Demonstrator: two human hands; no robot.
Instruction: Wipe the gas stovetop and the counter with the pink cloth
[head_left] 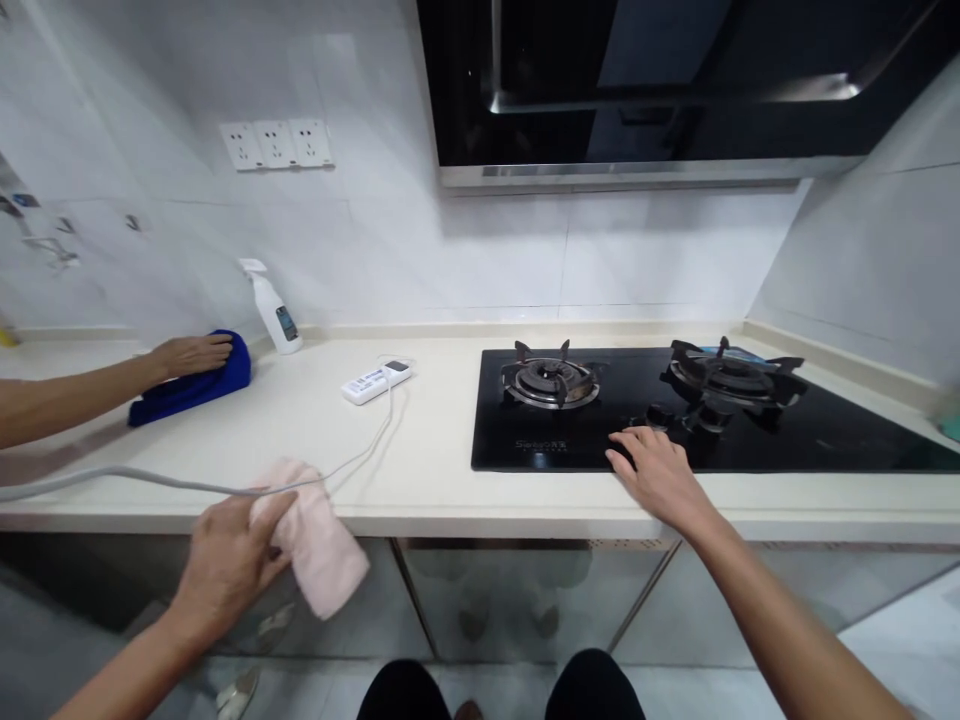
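My left hand [234,555] is closed on a pale pink cloth [326,555] in front of the counter's edge, and the cloth hangs down from the fingers. A grey cable [161,482] passes right at the cloth and fingertips; whether it is gripped too I cannot tell. My right hand [656,472] lies palm down over the front edge of the black gas cooktop [555,452], fingers stretched out and holding nothing. Just beyond its fingers are the burner knobs [660,415]. The left burner [551,382] and right burner [731,378] stand behind.
On the left, another person's hand [191,355] presses a blue cloth [195,392] on the white counter [427,440]. A white spray bottle [274,310] stands by the wall. The thin cable leads to a white power strip or handheld device [377,381]. A range hood [645,130] overhangs the cooktop.
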